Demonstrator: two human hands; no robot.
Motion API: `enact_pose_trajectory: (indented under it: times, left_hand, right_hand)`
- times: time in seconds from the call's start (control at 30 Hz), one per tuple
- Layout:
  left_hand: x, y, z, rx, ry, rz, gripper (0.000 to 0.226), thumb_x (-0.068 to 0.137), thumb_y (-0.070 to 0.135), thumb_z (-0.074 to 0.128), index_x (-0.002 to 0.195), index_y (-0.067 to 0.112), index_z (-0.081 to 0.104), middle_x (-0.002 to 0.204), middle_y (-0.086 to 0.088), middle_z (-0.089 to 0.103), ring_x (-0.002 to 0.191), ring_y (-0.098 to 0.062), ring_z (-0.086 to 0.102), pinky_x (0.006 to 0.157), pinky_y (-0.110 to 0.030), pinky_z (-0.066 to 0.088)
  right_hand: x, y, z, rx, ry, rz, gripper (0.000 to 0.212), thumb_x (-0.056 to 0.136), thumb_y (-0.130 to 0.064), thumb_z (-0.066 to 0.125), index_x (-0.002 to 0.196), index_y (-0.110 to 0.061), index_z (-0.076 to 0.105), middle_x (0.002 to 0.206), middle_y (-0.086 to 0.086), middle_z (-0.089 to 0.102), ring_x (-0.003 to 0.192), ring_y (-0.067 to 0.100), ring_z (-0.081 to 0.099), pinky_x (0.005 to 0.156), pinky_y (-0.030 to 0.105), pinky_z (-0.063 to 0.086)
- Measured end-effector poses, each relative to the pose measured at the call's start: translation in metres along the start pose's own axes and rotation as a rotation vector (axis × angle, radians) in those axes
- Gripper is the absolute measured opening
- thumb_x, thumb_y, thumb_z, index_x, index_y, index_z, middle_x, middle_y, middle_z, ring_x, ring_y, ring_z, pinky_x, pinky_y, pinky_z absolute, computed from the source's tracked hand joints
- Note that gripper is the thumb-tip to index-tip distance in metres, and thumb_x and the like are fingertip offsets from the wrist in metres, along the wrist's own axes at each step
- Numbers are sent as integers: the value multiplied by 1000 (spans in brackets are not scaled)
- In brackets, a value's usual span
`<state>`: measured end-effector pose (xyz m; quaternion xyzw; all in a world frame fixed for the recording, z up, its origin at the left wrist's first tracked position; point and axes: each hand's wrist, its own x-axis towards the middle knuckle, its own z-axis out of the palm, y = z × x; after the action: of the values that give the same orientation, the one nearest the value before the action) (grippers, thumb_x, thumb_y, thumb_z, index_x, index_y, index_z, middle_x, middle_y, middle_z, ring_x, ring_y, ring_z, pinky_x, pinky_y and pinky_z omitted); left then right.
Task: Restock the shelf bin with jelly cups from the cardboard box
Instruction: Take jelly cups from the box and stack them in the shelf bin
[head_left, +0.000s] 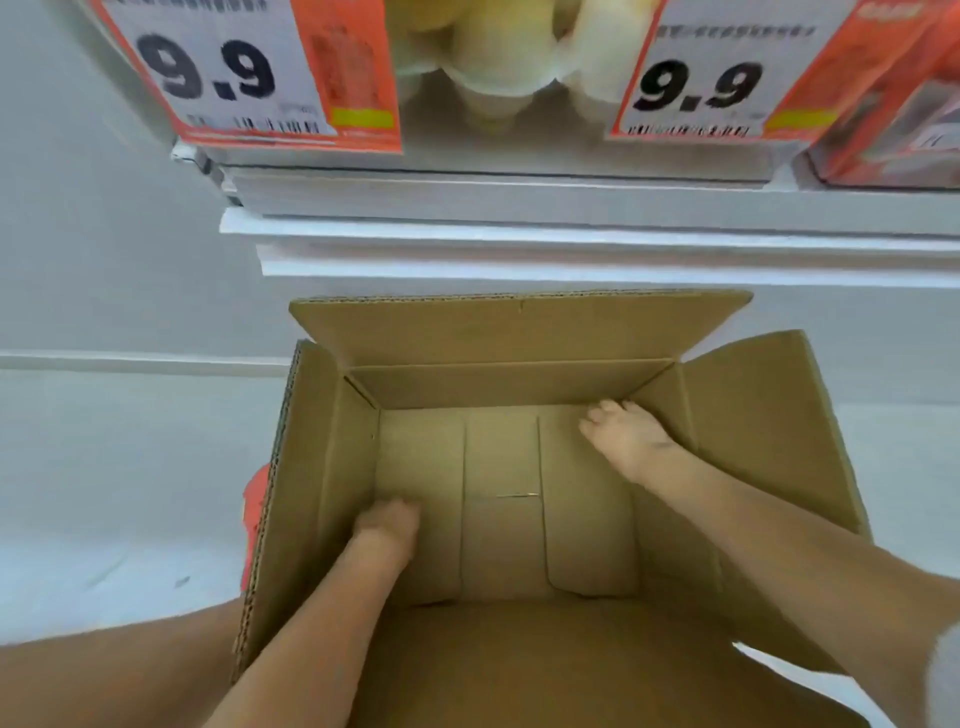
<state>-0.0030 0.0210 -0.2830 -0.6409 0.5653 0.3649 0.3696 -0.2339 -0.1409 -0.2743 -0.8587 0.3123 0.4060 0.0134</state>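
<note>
Jelly cups (498, 62): pale yellow, blurred, piled in the shelf bin (519, 140) at top centre of the frame, between two orange-and-white price tags reading 9.9, one at upper left (228, 73), one at upper right (701, 88). Cardboard box (769, 441): fills the lower centre, flaps open, standing on the white floor (114, 467) below the shelf edge (571, 244). No cups visible on the box bottom. Your left hand (387, 527) is down inside, at the lower-left part of the box bottom, fingers curled under; grip looks closed, contents cannot be told. Your right hand (628, 434) is at the far right inner corner, fingers bent against the cardboard; whether it has hold of anything cannot be told.
</note>
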Motion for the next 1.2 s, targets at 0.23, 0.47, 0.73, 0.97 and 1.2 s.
enact_pose_trajectory:
  times: [0.23,0.47,0.73,0.97,1.2]
  left_hand:
    - [25,-7,24,207,63,-36,65,89,13,57,144,12,23,142,-15,35,131,-29,36,105,-34,31]
    - [11,-3,12,-61,171,-74,60,84,12,64,136,9,35,138,-12,35,127,-30,38,105,-36,35]
    - [-70,8,-69,-607,483,60,56,75,14,74,124,10,48,123,-10,36,110,-26,50,95,-25,41]
    - [-205,2,-144,-710,806,409,75,60,36,87,127,24,56,116,9,59,107,-9,54,84,-14,37]
    - [-278,15,-160,-1000,1032,571,70,56,23,90,116,32,54,100,14,67,85,-8,65,75,-19,53]
  right_hand:
    - [34,-8,28,-173,-32,104,57,97,-12,41,148,-8,15,152,20,22,140,38,20,114,46,21]
    - [18,-9,14,87,1,199,61,87,0,51,143,-11,29,144,17,32,130,35,31,106,42,31]
    - [-74,-11,-80,1278,237,33,49,75,-29,79,117,-23,55,114,-4,55,103,13,54,85,23,43]
    - [-196,0,-172,1469,667,-230,42,73,-17,81,110,-25,62,111,-6,64,100,7,63,84,17,51]
    - [-263,3,-223,1577,995,-428,48,68,-4,80,110,-19,60,115,1,64,103,11,62,80,19,53]
